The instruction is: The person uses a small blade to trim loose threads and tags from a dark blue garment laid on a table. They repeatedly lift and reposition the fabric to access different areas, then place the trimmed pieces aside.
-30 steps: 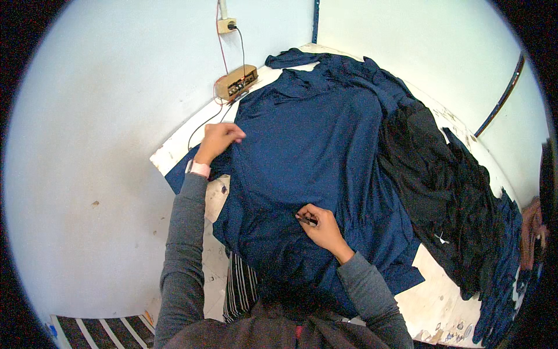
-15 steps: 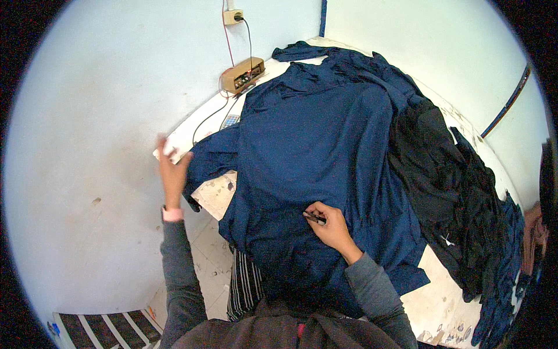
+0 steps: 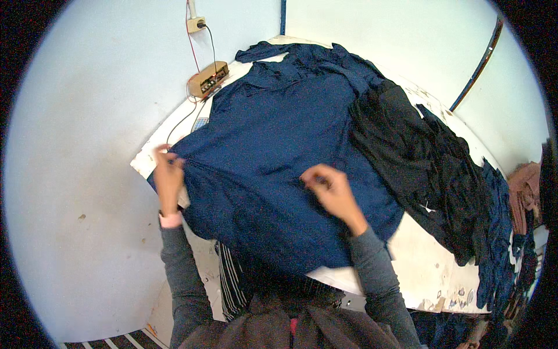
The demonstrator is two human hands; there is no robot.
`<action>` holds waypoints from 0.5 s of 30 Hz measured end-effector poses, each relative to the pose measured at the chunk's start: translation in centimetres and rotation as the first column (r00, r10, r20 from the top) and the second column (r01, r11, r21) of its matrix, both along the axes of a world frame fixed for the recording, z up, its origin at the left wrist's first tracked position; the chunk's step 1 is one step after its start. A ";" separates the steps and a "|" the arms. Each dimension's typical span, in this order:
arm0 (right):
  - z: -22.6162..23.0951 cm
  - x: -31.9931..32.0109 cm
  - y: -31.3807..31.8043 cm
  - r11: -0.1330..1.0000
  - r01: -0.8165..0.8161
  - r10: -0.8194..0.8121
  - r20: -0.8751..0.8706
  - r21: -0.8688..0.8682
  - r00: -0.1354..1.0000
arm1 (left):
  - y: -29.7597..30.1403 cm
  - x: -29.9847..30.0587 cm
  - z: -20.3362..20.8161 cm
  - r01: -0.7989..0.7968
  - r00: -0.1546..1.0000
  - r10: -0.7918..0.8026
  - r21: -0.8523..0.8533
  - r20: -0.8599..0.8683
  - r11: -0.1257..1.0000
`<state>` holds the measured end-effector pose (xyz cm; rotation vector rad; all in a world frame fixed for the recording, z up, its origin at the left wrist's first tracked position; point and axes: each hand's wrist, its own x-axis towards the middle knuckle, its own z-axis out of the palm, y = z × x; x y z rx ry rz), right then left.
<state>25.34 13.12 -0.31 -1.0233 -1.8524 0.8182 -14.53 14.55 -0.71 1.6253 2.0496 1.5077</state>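
A large navy garment (image 3: 273, 134) is spread over the white table (image 3: 433, 264) and hangs past its near edge. At its left side my left hand (image 3: 168, 183) pinches the cloth, and creases fan out from the fingers toward the middle. My right hand (image 3: 331, 192) is curled above the middle of the garment and smeared by motion. A small black tool (image 3: 327, 184) shows in its grip, too blurred to tell its kind.
A black garment (image 3: 412, 145) lies along the right, with more navy clothes (image 3: 494, 203) at the table's right edge. At the back left a brown box with cables (image 3: 208, 80) stands by the wall, below a socket (image 3: 196, 25). Striped cloth (image 3: 231, 285) hangs near me.
My left hand has come down onto the garment and taken hold of its left side, drawing the cloth leftward. My right hand has lifted slightly. The view has shifted to the right.
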 end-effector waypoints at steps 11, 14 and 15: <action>4.3 13.6 -1.1 0.838 0.315 -0.359 -0.016 -0.446 0.933 | -11.0 -1.0 -4.2 -0.059 0.996 0.064 0.081 -0.064 0.995; 3.3 16.2 -0.2 0.728 0.192 -0.277 -0.026 -0.658 0.961 | -14.0 4.0 -4.5 0.086 0.993 -0.083 -0.026 0.084 0.996; 2.3 17.6 0.9 0.717 0.310 -0.400 -0.005 -0.624 0.916 | -14.2 5.5 -4.5 0.167 0.986 -0.167 -0.047 0.000 0.985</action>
